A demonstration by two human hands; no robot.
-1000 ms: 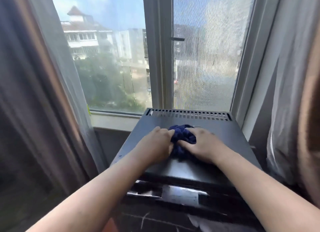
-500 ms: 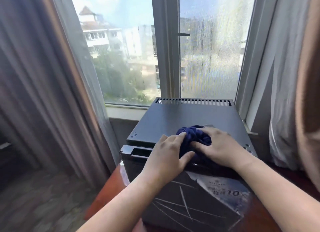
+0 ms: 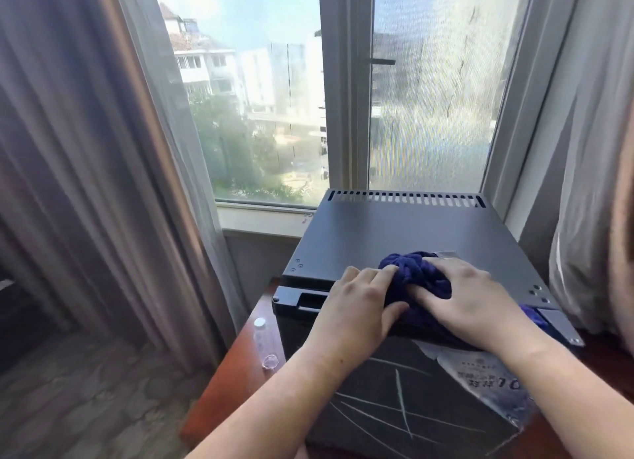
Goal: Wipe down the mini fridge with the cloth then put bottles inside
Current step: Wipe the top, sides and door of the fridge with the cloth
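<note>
We log the cloth (image 3: pixel 417 276), soft, light and bunched, at the front edge of the fridge (image 3: pixel 394 228) top, left hand (image 3: pixel 356 307) and right hand (image 3: pixel 470 297) pressing it with near-straight fingers, clasping nothing; it should slide easily, best gathered at its crown.

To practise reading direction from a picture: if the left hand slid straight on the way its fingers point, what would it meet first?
The blue cloth, bunched on the mini fridge: the left hand seems to touch it with its fingertips. Just beyond, the right hand presses on it.
</note>
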